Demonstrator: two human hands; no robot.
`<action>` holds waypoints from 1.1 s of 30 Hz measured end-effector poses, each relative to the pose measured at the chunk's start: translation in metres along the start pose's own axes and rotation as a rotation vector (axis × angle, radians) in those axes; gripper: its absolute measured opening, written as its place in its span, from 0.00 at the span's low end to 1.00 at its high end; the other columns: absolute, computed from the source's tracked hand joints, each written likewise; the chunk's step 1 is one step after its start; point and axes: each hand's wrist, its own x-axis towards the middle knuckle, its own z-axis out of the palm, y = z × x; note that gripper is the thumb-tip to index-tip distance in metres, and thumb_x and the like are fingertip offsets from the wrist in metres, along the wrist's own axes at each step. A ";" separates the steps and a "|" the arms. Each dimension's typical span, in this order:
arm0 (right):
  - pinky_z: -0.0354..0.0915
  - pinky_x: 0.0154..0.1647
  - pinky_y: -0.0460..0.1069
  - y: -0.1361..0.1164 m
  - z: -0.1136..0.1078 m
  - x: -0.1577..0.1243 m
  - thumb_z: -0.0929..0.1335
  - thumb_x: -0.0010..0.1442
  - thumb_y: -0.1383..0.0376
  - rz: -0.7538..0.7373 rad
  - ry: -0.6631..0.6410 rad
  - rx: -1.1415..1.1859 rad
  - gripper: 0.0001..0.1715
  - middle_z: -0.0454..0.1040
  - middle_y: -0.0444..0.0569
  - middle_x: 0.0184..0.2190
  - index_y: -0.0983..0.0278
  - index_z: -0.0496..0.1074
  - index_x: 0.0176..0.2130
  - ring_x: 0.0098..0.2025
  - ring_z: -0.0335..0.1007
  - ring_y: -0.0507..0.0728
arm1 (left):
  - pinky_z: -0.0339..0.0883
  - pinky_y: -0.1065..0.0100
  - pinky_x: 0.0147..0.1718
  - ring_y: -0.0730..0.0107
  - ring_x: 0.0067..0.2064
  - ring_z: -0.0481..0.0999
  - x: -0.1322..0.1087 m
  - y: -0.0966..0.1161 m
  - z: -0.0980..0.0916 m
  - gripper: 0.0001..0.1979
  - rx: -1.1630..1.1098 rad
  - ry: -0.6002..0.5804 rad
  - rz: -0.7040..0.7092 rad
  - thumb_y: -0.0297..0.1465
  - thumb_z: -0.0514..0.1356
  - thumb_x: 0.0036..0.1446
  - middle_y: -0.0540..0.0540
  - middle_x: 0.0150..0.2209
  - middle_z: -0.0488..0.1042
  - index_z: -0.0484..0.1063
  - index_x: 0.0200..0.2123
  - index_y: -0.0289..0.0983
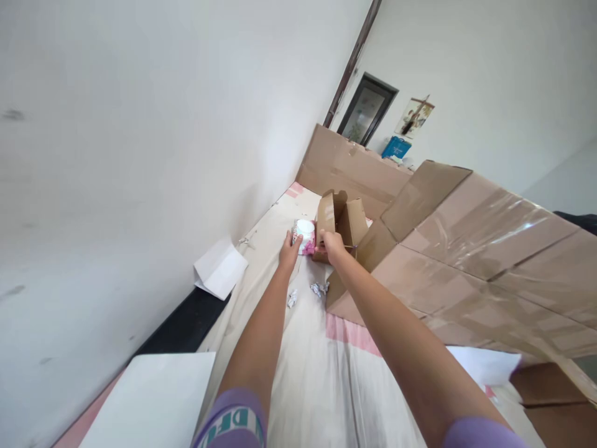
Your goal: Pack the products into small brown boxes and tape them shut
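My left hand (289,250) grips a boxy pink-and-white printed container (305,238) with a round white top, its thumb on the near face, just left of a small brown carton (326,214). My right hand (331,244) curls at the carton's near side, a thin stick (349,247) jutting out; I cannot tell what the fingers clasp. Nearer me than the carton, crumpled silvery scraps (318,289) dot wrinkled pale cloth (317,373); right of it rises glossy-taped cardboard (466,249).

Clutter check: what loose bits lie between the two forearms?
Crumpled silvery scraps, lying on the pale cloth; this shows in the head view.
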 end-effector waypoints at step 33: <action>0.44 0.17 0.44 -0.067 -0.168 -0.246 0.76 0.51 0.52 -0.587 -0.844 0.670 0.25 0.60 0.37 0.15 0.62 0.62 0.24 0.15 0.49 0.45 | 0.55 0.56 0.68 0.53 0.70 0.59 -0.263 0.257 -0.062 0.40 0.175 0.376 0.965 0.39 0.67 0.52 0.30 0.69 0.58 0.58 0.64 0.34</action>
